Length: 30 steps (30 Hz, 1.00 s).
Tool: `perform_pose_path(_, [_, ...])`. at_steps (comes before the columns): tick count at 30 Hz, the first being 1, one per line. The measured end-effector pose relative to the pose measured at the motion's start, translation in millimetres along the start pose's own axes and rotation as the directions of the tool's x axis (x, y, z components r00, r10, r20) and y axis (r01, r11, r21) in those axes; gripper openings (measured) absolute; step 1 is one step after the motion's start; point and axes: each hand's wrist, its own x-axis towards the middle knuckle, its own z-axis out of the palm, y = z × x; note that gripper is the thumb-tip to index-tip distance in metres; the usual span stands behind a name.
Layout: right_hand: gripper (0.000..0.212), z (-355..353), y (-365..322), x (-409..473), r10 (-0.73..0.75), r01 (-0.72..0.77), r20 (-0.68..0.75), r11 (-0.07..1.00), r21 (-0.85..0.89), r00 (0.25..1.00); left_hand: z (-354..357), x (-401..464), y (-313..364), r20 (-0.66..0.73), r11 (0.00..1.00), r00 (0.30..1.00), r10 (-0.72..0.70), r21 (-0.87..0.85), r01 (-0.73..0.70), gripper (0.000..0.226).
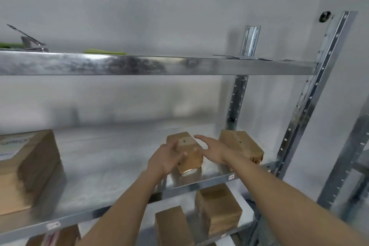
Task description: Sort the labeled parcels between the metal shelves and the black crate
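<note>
1. Galvanised metal shelving (155, 65) against a pale wall fills my view, and I'm reaching onto its middle shelf (111, 158), close to the right-hand front upright (311, 94).

2. My target, as I read it, is the small brown cardboard parcel (188, 153) sitting near the front lip of that middle shelf, left of the upright. Its long axis runs front to back, away from me, with the short taped end facing me.

3. My left hand (165, 158) is at the parcel's left flank, fingers spread and straight, fingertips at or just touching the cardboard; blur keeps me from calling contact for sure. No grip closed yet.

4. My right hand (213, 151) is on the other side, palm turned inward, fingers straight and relaxed, holding nothing. It sits between this parcel and a second small brown parcel (242, 147) that stands nearer the upright.

5. So the parcel lies dead between my palms, left hand looking the closer of the two. My judgement: squeeze both long sides together, then draw it out toward me along its length.

6. Watch the right hand's back; the second parcel is just beside it and could get nudged.

7. Further from the upright, at the shelf's far left, sits a large labelled box (26, 168); more brown parcels (217, 207) rest on the shelf below.
</note>
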Motion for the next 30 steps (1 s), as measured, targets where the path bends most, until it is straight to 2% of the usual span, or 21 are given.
perform_pose_path(6, [0.054,13.8,26.7,40.3,-0.114,0.092,0.063,0.953,0.288,0.991,29.3,15.8,2.3,-0.054,0.982,0.992,-0.114,-0.156,0.104,0.061])
perform_pose_path(9, [0.050,21.3,30.7,47.1,-0.120,0.063,0.092,0.881,0.469,0.989,36.6,18.4,2.7,-0.102,0.942,0.980,-0.168,-0.310,0.129,0.060])
perform_pose_path(12, [0.048,22.5,31.1,50.1,-0.081,0.012,0.094,0.817,0.577,0.992,41.5,17.2,4.5,-0.134,0.906,0.970,-0.202,-0.402,0.133,0.057])
perform_pose_path(16, [0.053,18.6,26.9,50.9,-0.077,0.010,0.085,0.795,0.607,0.993,34.6,15.3,6.7,-0.161,0.840,0.959,-0.234,-0.530,0.116,0.053])
perform_pose_path(19, [0.055,16.7,18.7,49.2,-0.086,0.065,0.003,0.777,0.626,0.996,23.1,14.1,6.8,-0.218,0.827,0.950,-0.225,-0.558,0.068,0.058])
perform_pose_path(21, [0.062,13.7,10.7,47.0,-0.093,0.085,-0.022,0.753,0.653,0.995,14.1,10.8,7.0,-0.235,0.811,0.947,-0.220,-0.583,0.044,0.064])
perform_pose_path(23, [0.077,10.5,0.3,43.6,-0.101,0.078,-0.005,0.738,0.670,0.995,2.2,5.4,7.7,-0.233,0.813,0.947,-0.219,-0.581,0.046,0.076])
perform_pose_path(26, [0.094,6.8,-14.0,39.5,-0.121,0.101,-0.013,0.763,0.639,0.993,-15.0,1.9,0.9,-0.219,0.807,0.944,-0.247,-0.586,0.075,0.096])
perform_pose_path(30, [0.098,1.7,-37.2,34.9,-0.175,0.148,-0.020,0.764,0.628,0.984,-36.2,-5.1,-3.6,-0.215,0.823,0.942,-0.258,-0.560,0.098,0.094])
